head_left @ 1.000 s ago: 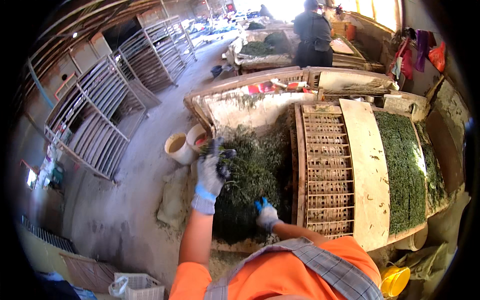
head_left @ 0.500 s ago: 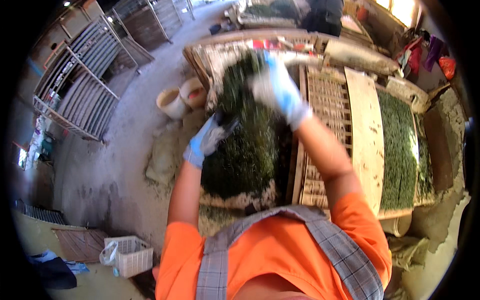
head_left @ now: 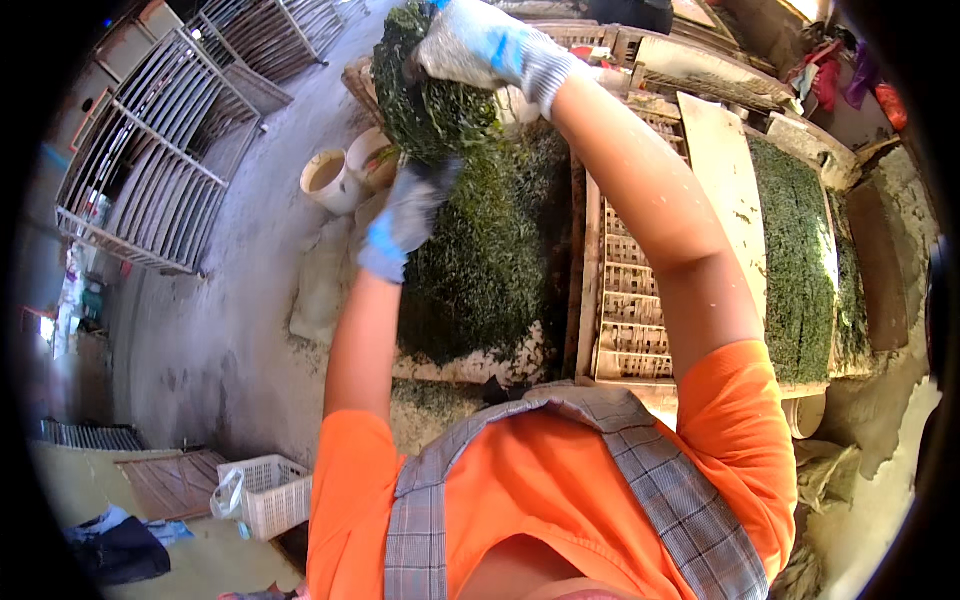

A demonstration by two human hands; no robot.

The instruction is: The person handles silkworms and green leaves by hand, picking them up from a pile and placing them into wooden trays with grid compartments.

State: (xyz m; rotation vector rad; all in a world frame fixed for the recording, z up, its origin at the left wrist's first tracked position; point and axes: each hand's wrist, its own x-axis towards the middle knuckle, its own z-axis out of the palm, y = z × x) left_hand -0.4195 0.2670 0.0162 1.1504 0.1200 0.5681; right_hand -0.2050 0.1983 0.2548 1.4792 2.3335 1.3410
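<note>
My right hand (head_left: 475, 45), in a white and blue work glove, is raised at the far side and grips the upper part of a big clump of dark green, needle-like leaves (head_left: 405, 115). The clump hangs down from it in a thick bundle. Just below its lower end is my left hand (head_left: 408, 210), gloved in grey and blue; its fingers are smeared by motion and partly lost against the leaves. Under both hands a heap of the same leaves (head_left: 480, 280) covers a pale work surface (head_left: 430, 372).
To the right stand a slatted wooden frame (head_left: 630, 290), a long board (head_left: 735, 190) and a neat bed of green leaves (head_left: 792, 260). On the left are pale buckets (head_left: 333, 180), a metal rack (head_left: 160, 160) and a white plastic crate (head_left: 272, 505).
My right hand has moved up and left, lifting a clump of leaves from the heap. My left hand has shifted slightly up toward the clump's lower end.
</note>
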